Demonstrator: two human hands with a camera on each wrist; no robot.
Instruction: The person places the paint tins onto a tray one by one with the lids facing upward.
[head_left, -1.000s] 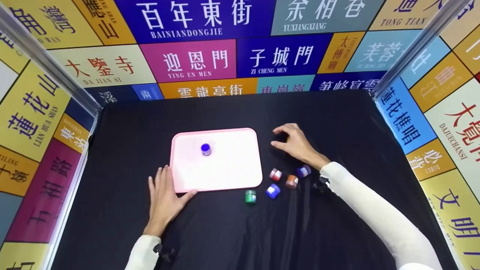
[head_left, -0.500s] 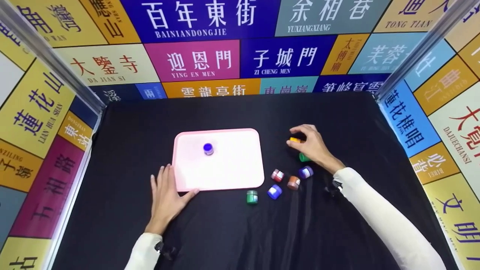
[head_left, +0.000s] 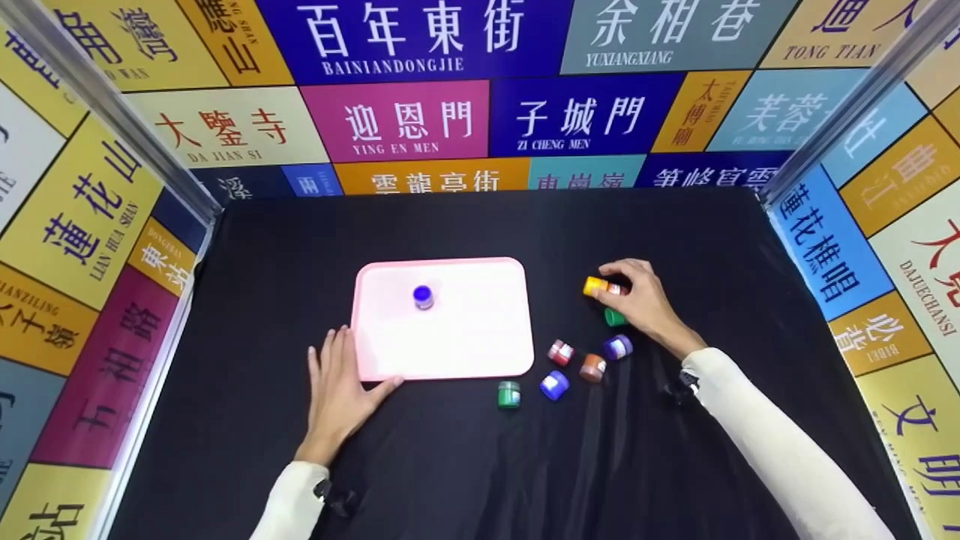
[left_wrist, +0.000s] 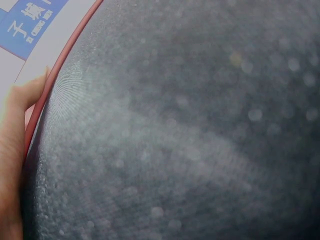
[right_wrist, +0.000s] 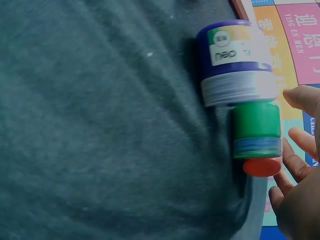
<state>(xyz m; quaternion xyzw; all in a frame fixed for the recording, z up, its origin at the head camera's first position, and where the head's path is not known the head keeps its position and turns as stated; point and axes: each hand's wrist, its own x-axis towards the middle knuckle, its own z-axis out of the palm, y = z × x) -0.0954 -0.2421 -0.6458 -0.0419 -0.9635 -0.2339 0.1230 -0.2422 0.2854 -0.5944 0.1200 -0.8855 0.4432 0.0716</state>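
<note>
My left hand (head_left: 337,397) lies with straight fingers along the left edge of a pink-rimmed white tray (head_left: 465,337); its thumb reaches the front edge. In the left wrist view the thumb (left_wrist: 30,95) overlaps the tray's rim. A jar with a blue-purple lid (head_left: 423,297) stands on the tray. Right of the tray, my right hand (head_left: 641,296) has its thumb and fingers spread around a red jar (head_left: 615,289), with a yellow jar (head_left: 593,286) at the fingertips. A green jar (head_left: 615,317) sits just below the thumb. The right wrist view shows these fingers (right_wrist: 295,165) apart.
On the black cloth nearer me lie a red jar (head_left: 560,352), a brown jar (head_left: 592,367), a purple jar (head_left: 619,346), a blue jar (head_left: 554,385) and another green jar (head_left: 508,394). Walls with colourful signs (head_left: 394,121) stand around the table.
My right hand has moved right and slightly toward me, uncovering the yellow jar, the red jar beside it and the green jar below. My left hand stays at the tray.
</note>
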